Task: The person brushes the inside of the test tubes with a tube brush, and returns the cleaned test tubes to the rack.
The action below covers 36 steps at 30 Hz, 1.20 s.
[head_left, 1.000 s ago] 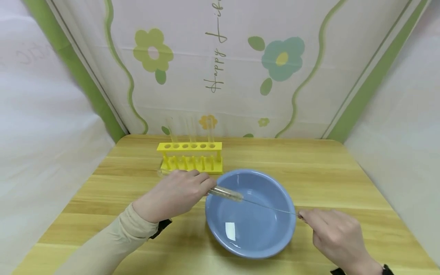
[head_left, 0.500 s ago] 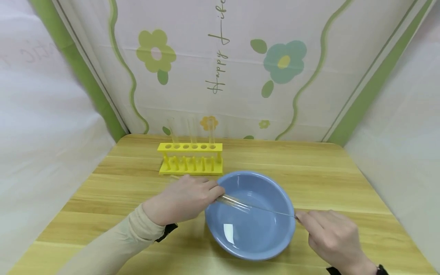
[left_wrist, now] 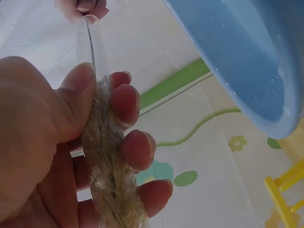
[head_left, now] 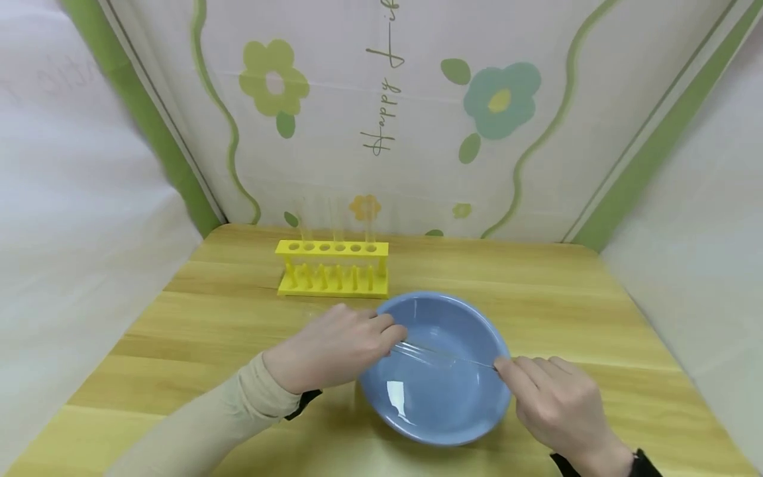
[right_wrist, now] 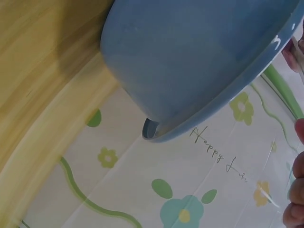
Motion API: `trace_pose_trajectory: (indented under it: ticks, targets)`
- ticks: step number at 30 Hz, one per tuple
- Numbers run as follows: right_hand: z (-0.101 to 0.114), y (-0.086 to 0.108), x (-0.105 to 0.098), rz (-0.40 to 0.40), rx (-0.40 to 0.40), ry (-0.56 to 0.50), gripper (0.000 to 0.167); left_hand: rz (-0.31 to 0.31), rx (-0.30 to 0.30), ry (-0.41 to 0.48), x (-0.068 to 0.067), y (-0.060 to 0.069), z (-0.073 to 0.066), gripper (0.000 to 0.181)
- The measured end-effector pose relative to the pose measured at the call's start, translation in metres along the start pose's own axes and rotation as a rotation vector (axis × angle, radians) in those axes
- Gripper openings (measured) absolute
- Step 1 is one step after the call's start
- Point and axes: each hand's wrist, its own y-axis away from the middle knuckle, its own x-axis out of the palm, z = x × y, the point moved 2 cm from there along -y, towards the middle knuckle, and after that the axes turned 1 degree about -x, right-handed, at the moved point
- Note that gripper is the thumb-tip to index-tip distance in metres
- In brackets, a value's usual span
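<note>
My left hand point(head_left: 340, 348) grips a clear glass test tube point(left_wrist: 86, 54) above a light blue basin point(head_left: 417, 437), the tube's mouth toward the right. Inside the tube sits a test tube brush point(left_wrist: 111, 175), its pale bristles deep in the part that the left fingers wrap. A thin twisted wire handle runs out of the mouth. My right hand point(head_left: 557, 404) pinches that handle's end over the basin's right rim, close to the mouth. Its fingertips point(right_wrist: 297, 185) show at the right edge of the right wrist view; the brush's tip is hidden.
A yellow test tube rack point(head_left: 334, 291) stands behind the basin to the left, with several holes and three upright glass tubes point(head_left: 371, 228). Water drops cling to the basin's inside. The wooden table point(head_left: 572, 298) is enclosed by patterned cloth point(head_left: 417, 172).
The right hand has moved left, pushing the brush deeper into the tube and shortening the exposed wire. The left hand has shifted slightly right with the tube.
</note>
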Motion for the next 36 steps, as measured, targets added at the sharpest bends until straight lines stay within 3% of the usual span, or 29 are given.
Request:
trace_pose_trajectory:
  ticks: [4,13,18,22,26,32,36]
  targets:
    - [0.002,-0.001,0.001,0.050,0.005,-0.002,0.028,-0.013,0.003,-0.025,-0.001,-0.003,-0.002,0.014]
    - [0.008,-0.012,0.009,0.068,0.001,-0.001,0.030,-0.044,0.017,-0.065,0.000,-0.009,-0.003,0.009]
    - [0.008,-0.007,0.011,0.161,0.084,-0.046,0.030,-0.051,0.016,-0.074,-0.001,-0.008,-0.001,0.008]
    - [0.007,0.005,0.014,0.282,0.181,-0.163,0.038,-0.051,0.012,-0.070,0.000,-0.006,0.000,0.008]
    - [0.009,0.009,0.015,0.355,0.268,-0.270,0.042,-0.066,0.015,-0.087,0.000,-0.003,0.001,0.009]
    - [0.011,0.010,0.016,0.405,0.362,-0.387,0.036,-0.058,0.014,-0.109,-0.001,0.000,0.003,0.018]
    - [0.011,0.007,0.015,0.453,0.443,-0.494,0.016,-0.058,0.012,-0.114,-0.004,0.001,0.004,0.022]
